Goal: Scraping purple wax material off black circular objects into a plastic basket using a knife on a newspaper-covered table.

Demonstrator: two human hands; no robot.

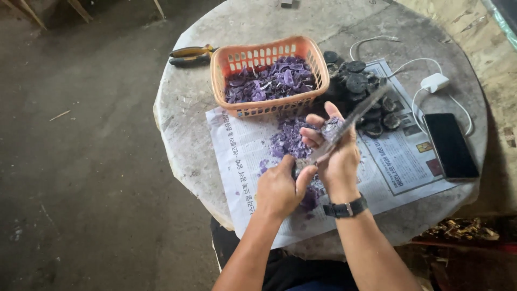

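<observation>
While the left hand (277,188) is clamped on the knife (350,121) handle and the right hand (334,156) pinches a purple chunk (329,127), one slip could nick those fingers.

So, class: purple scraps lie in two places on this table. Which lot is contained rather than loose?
The purple scraps in the orange basket; the other heap lies loose on the newspaper.

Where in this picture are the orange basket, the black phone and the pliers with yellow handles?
orange basket (269,54): head view, on its far rim wall.
black phone (450,145): head view, middle of its dark screen.
pliers (189,55): head view, on the yellow handles.
</observation>
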